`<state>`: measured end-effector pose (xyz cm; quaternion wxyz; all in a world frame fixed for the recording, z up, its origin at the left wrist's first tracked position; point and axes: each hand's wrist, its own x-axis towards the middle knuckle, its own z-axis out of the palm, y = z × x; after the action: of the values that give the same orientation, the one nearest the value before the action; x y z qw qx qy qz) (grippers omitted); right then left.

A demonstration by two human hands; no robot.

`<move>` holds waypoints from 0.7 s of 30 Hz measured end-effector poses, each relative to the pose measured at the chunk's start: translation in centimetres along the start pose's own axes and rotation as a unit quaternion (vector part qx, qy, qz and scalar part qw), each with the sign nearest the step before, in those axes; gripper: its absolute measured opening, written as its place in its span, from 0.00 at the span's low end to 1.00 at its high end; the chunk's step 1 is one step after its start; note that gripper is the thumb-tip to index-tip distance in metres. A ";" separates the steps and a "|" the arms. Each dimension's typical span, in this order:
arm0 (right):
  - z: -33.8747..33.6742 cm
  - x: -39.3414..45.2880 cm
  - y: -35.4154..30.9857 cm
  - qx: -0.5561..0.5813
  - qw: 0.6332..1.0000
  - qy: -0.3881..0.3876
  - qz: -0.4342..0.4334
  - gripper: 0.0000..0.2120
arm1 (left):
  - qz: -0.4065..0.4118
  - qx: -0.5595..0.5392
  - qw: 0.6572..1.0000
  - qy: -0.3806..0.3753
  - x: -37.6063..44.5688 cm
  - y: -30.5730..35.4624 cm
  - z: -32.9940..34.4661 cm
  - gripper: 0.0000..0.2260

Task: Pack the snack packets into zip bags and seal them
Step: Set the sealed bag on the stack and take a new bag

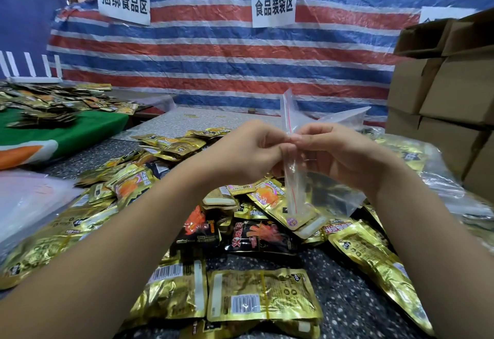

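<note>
Far across my view hangs a striped tarp in red, blue and white, with two white paper signs taped to it in full view and a third partly hidden at the right. Stacked cardboard boxes fill the far right. Under my arms runs a dark speckled table, and most of it is covered by a loose heap of gold and black snack packets that spreads from the left edge to the right, with two gold packets lying barcode-up at the near edge. To the far left a green cloth carries another pile of packets, and behind that stands a white rack. Clear plastic sheeting lies on the near left. Above the middle of the heap I hold a clear zip bag upright, its red zip line running down its length; it looks empty, and its lower end hangs just over the packets. My left hand has its fingers curled and pinches the bag's edge from the left, and my right hand pinches the same edge from the right, the fingertips of both hands meeting at the bag.
</note>
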<state>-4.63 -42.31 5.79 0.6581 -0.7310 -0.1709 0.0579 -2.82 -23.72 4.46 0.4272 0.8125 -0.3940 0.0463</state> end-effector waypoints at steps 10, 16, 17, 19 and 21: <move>-2.0 0.7 -0.8 -0.123 0.914 0.374 -0.098 0.06 | -0.145 0.026 0.982 0.115 0.7 -1.6 -2.2 0.12; 0.3 0.9 -0.5 -0.227 0.883 0.392 -0.123 0.07 | 0.060 0.147 0.965 0.209 0.0 0.6 -1.2 0.10; 0.5 0.9 -0.5 -0.228 0.883 0.391 -0.122 0.07 | 0.073 0.163 0.968 0.179 -0.2 1.2 -1.1 0.11; 0.9 0.9 -0.6 -0.219 0.887 0.388 -0.121 0.08 | 0.059 0.211 0.970 0.108 -0.5 1.8 -0.6 0.17; 1.2 0.8 -0.7 -0.191 0.896 0.385 -0.111 0.07 | 0.038 0.285 0.956 0.054 -0.7 2.0 -0.1 0.18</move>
<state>-4.33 -40.88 6.48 0.5220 -0.7842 0.0081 -0.3353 -4.67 -23.87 5.52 0.1965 0.8813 -0.3713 0.2163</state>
